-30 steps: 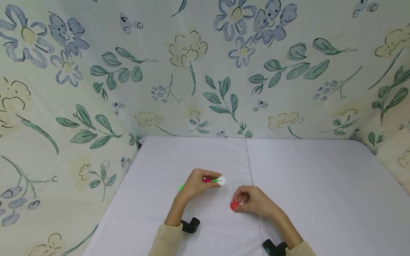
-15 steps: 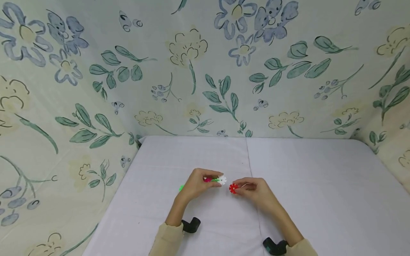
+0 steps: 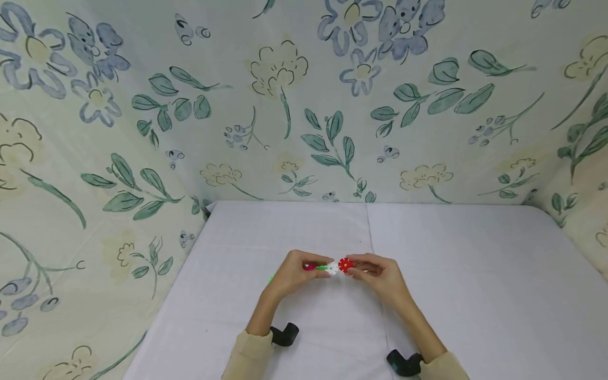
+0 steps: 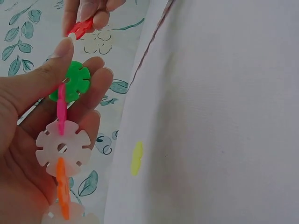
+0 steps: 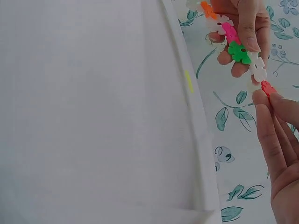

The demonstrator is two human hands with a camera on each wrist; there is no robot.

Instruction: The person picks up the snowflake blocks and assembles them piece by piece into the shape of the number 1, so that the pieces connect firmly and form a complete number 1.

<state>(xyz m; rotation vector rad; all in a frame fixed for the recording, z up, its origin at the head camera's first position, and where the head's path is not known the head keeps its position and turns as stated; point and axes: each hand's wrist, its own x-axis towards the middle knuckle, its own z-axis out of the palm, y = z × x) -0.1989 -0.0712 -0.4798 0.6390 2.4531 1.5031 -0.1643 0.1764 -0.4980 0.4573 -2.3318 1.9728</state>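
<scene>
My left hand (image 3: pixel 290 274) holds a chain of notched plastic snowflake discs. In the left wrist view a green disc (image 4: pixel 77 81), a pink disc (image 4: pixel 61 109), a white disc (image 4: pixel 74 140) and an orange disc (image 4: pixel 63 189) run along the palm, slotted together. Another white disc (image 5: pixel 258 70) sits at the chain's upper end, beyond the left thumb. My right hand (image 3: pixel 382 272) pinches a red snowflake disc (image 3: pixel 345 265) between thumb and fingers. The red disc meets that white disc's rim; whether their slots are engaged I cannot tell.
A white cloth (image 3: pixel 451 295) covers the table, with a crease running down it. A flower-patterned cloth (image 3: pixel 332 105) hangs behind and at the sides. A small yellow oval (image 4: pixel 137 158) shows on the white cloth. Black wrist-camera mounts (image 3: pixel 285 334) sit at both wrists.
My right hand has moved up and to the left, bringing the red disc from apart to against the white disc. The left hand and its chain have stayed nearly still.
</scene>
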